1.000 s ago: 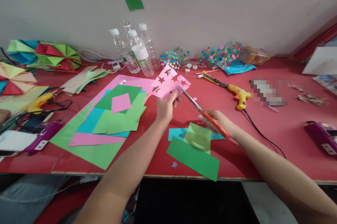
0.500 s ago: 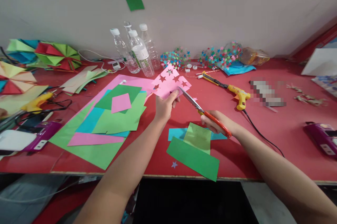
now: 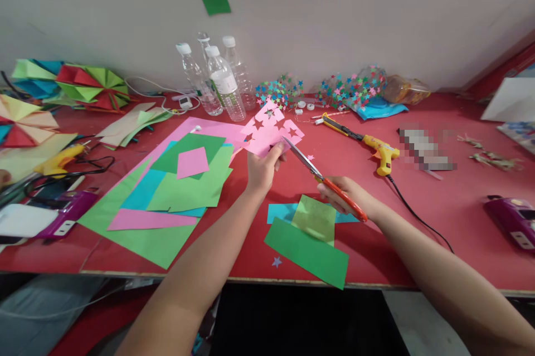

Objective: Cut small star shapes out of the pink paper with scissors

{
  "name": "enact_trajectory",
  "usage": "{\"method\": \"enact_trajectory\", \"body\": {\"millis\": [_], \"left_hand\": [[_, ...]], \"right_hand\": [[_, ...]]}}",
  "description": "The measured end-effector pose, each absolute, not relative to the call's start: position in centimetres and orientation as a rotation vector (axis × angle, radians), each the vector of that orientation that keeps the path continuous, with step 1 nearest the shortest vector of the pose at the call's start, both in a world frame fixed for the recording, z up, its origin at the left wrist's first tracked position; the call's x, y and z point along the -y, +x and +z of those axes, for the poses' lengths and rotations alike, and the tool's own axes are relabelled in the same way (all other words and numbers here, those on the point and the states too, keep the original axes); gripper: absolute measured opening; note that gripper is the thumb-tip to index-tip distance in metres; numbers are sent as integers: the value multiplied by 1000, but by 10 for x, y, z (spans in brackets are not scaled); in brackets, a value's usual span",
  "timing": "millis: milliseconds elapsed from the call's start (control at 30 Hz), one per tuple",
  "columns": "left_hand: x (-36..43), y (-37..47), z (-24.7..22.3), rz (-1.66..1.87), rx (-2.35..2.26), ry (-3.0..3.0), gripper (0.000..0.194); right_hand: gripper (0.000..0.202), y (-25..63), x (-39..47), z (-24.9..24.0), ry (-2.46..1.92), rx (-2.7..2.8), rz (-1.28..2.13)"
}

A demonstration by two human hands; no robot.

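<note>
Between the thumb and fingers of my left hand (image 3: 262, 169) is a sheet of pink paper (image 3: 267, 136) with several star-shaped holes cut through it. My right hand (image 3: 345, 193) grips a pair of scissors (image 3: 307, 164) with orange-red handles. Their blade tips touch the paper's right edge, close to my left thumb. A small pink star (image 3: 310, 157) lies on the table beside the blades. Below my hands rest a dark green strip (image 3: 307, 253), a light green piece (image 3: 314, 218) and a blue strip (image 3: 281, 213) of paper. One greyish star (image 3: 276, 262) sits near the table's front edge.
Stacked coloured paper (image 3: 188, 191) covers the table left of my arm. Plastic bottles (image 3: 225, 86) stand by the wall, near star-filled containers (image 3: 351, 88). A yellow glue gun (image 3: 380, 152) and a cutter knife (image 3: 340, 126) lie to the right; another glue gun (image 3: 61, 161) is far left.
Almost nothing differs. Both hands keep their hold on the pink paper and the scissors, and the view has shifted very slightly.
</note>
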State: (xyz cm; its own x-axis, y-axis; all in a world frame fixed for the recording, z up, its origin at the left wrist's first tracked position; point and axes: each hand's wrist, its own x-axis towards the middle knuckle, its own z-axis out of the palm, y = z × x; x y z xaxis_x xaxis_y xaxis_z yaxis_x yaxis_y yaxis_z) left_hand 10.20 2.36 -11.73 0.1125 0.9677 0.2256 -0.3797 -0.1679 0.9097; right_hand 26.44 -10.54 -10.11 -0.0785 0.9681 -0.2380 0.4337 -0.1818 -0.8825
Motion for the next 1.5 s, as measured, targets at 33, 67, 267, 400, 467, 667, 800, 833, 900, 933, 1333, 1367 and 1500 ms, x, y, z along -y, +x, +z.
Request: {"method": "enact_trajectory", "body": {"millis": [33,67,267,400,467,667,800,833,900,933,1333,1367,1500], "left_hand": [[-24,102,-118,1388,-713,1131,18],[-24,102,-118,1384,-707,1134,18],[-26,101,-119,1353,-690,1150,18],[-27,100,-119,1334,-690,1156,17],[-28,100,-119,1330,-689,1149,16],[-27,100,-115,1316,-698,1145,17],[-27,99,-114,1306,-698,1146,17],[-27,99,-114,1304,-699,1145,17],[-28,100,-114,1303,-705,1145,16],[-28,100,-115,1302,-708,1147,16],[-28,99,-115,1291,-703,1133,16],[-28,99,-116,1291,-708,1131,16],[-28,100,-116,1292,-692,1127,16]], "right_hand": [[54,265,105,-102,-1640,1520,1231],[53,265,105,-102,-1639,1517,1232],[52,266,104,-103,-1650,1497,1245],[53,266,104,-101,-1663,1493,1245],[52,266,104,-101,-1660,1493,1255],[49,268,104,-103,-1671,1480,1277],[49,267,103,-102,-1681,1463,1282],[49,267,103,-102,-1681,1463,1283],[49,268,103,-102,-1686,1462,1285],[49,268,102,-103,-1687,1459,1287],[50,267,103,-102,-1682,1469,1263],[50,267,103,-102,-1679,1471,1260],[50,268,103,-105,-1675,1486,1252]]}}
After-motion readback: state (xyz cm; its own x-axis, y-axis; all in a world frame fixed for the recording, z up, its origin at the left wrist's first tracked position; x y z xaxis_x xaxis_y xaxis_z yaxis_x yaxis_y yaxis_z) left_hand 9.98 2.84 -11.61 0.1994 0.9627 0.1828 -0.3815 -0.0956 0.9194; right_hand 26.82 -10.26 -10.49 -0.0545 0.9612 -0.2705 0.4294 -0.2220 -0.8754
